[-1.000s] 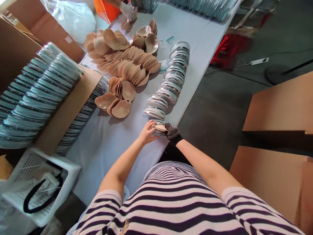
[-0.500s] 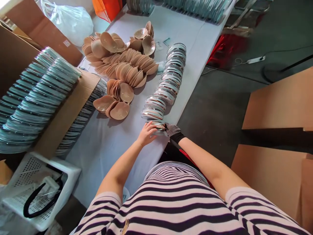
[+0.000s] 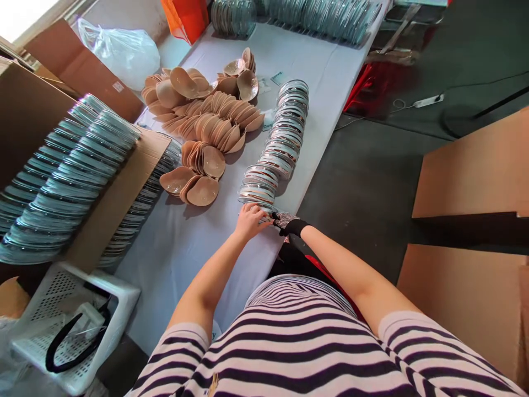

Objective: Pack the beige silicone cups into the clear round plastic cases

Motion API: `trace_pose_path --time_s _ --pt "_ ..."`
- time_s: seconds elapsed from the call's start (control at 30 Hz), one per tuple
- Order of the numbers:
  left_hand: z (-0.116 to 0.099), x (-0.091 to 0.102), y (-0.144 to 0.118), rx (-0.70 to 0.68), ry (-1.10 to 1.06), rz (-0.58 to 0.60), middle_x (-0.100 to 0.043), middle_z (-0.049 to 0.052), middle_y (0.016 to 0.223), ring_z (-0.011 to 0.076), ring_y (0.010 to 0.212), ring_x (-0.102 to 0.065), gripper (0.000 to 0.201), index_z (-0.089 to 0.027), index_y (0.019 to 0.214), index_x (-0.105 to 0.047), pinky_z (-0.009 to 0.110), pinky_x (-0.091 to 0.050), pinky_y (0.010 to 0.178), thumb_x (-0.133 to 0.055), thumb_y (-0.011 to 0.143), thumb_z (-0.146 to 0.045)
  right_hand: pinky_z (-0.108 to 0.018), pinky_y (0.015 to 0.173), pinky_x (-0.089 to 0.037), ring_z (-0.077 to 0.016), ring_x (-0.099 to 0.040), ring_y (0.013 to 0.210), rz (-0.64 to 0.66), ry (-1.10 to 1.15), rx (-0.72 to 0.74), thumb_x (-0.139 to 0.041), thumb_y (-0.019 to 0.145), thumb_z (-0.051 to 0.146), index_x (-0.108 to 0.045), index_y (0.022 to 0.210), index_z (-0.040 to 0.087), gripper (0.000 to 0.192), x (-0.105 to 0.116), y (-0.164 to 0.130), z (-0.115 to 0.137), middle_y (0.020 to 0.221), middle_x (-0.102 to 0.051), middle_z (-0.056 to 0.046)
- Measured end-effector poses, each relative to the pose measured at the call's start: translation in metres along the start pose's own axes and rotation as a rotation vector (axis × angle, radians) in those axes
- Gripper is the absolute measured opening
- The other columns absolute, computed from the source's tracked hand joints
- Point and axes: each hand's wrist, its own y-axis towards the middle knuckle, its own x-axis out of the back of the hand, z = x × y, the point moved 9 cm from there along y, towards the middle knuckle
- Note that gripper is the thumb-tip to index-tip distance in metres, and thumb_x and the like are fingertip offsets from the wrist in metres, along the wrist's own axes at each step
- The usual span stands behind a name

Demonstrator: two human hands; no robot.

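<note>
Head view | my bare left hand (image 3: 249, 219) and gloved right hand (image 3: 285, 221) clasp the near end of the row of clear cases (image 3: 276, 149) | row lies on white table (image 3: 185, 242), beside dark floor (image 3: 363, 182)

My top was a short-sleeved knit with horizontal stripes, dark navy or black alternating with white, the bands curving across the chest and both sleeves. Sleeves ended above the elbow; forearms were uncovered. My left hand (image 3: 249, 219) was bare, no ring or watch visible. My right hand (image 3: 285, 221) wore a glove: speckled black-and-white knit over the fingers and back, finishing in a plain black cuff at the wrist. Below the top's hem, dark clothing with a strip of red showed.
</note>
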Motion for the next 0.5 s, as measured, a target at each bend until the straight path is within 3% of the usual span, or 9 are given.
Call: trace_pose_path --time_s 0.13,0.23,0.43,0.5 --pt "0.002 0.0 0.001 -0.017 -0.001 -0.027 -0.068 0.008 0.097 0.0308 0.123 -0.055 0.026 -0.025 0.079 -0.07 0.045 -0.045 0.106 -0.077 0.078 -0.05 -0.022 0.046 -0.046 -0.0093 -0.056 0.046 -0.101 0.172 0.007 -0.058 0.091 0.036 -0.062 0.094 0.019 0.017 -0.008 0.001 -0.005 0.085 -0.069 -0.003" --pt "0.006 -0.002 -0.003 -0.01 -0.004 -0.017 -0.067 0.009 0.101 0.0311 0.123 -0.054 0.025 -0.024 0.077 -0.068 0.046 -0.044 0.106 -0.077 0.08 -0.048 -0.02 0.045 -0.043 -0.008 -0.05 0.046 -0.142 0.25 0.022 -0.055 0.09 0.035 -0.058 0.086 0.019 0.017 -0.016 0.004 -0.008 0.073 -0.062 0.001" --pt "-0.002 -0.008 -0.011 -0.048 -0.04 -0.015 -0.068 0.009 0.108 0.0345 0.126 -0.053 0.023 -0.025 0.087 -0.068 0.058 -0.032 0.115 -0.069 0.087 -0.048 -0.023 0.058 -0.047 -0.0125 -0.055 0.063 -0.201 0.269 0.072 -0.06 0.085 0.036 -0.059 0.077 0.019 0.019 -0.016 0.018 -0.006 0.064 -0.06 0.003" --pt "-0.01 -0.012 -0.014 -0.104 -0.061 0.013 -0.07 0.007 0.11 0.0313 0.122 -0.056 0.021 -0.027 0.093 -0.069 0.055 -0.029 0.118 -0.069 0.086 -0.047 -0.025 0.063 -0.049 -0.0146 -0.057 0.068 -0.212 0.247 0.089 -0.06 0.086 0.035 -0.059 0.073 0.019 0.02 -0.017 0.021 -0.004 0.065 -0.061 0.001"
